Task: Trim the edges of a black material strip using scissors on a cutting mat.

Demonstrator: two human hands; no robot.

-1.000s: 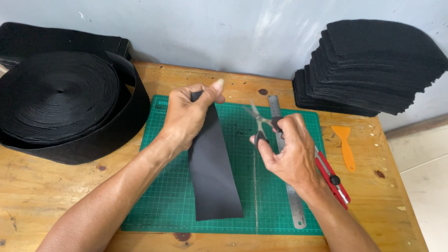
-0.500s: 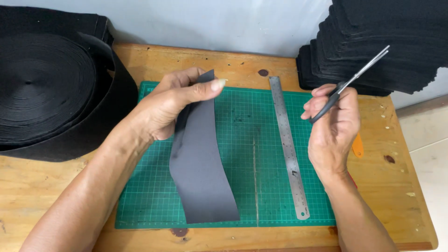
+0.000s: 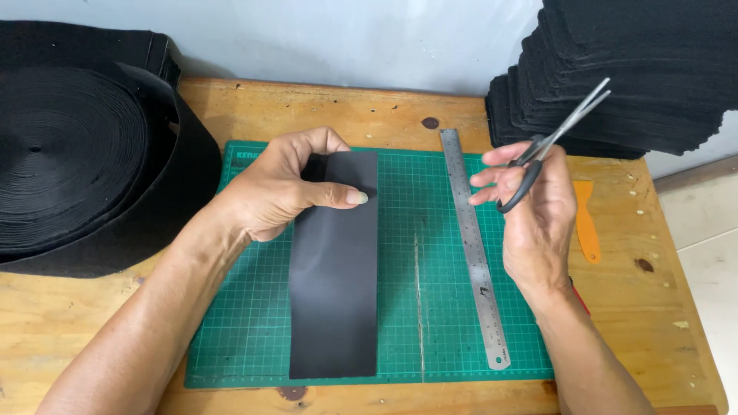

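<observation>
Black webbing roll sits far left on the wooden counter, its loose outer band draped around the coil. Left hand is next, over the top left of the green cutting mat: fingers pinch the upper end of a black fabric strip, thumb lying across its face. Strip lies flat lengthwise down the mat, lower end near the mat's front edge. Steel ruler lies on the mat right of the strip, slightly slanted, apart from it. Right hand hovers over the mat's right edge, fingers through the dark handles of the scissors, blades shut and pointing up and right, clear of the strip. Orange scraper lies on the counter just beyond that hand. Stack of black cut pieces fills the top right corner.
</observation>
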